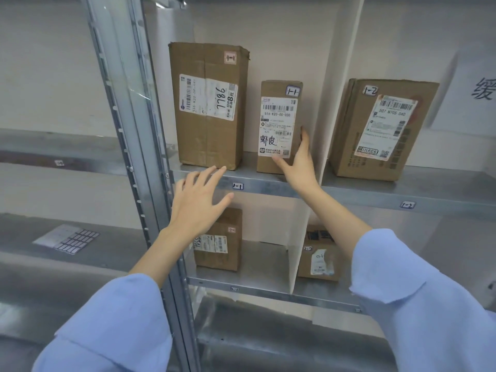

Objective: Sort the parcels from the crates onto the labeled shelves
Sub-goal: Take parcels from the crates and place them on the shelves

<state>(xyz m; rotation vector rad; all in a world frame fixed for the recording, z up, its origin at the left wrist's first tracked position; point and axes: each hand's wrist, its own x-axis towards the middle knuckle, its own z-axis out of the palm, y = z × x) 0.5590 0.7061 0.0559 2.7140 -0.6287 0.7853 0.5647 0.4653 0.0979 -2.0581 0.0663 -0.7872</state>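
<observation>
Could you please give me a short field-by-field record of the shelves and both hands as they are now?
right hand: grips the small 1-1 parcel at its lower right side, upright in bay 1-1
left hand: open, fingers spread, before the shelf edge below the tall 1-1 parcel; contact unclear
bay 1-2: one 1-2 parcel, right of the white divider
lower shelf: lower left parcel and lower right parcel

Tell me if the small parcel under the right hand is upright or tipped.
Upright. The small parcel stands on its end on the shelf, label facing out; the right hand holds its lower right corner.
</observation>
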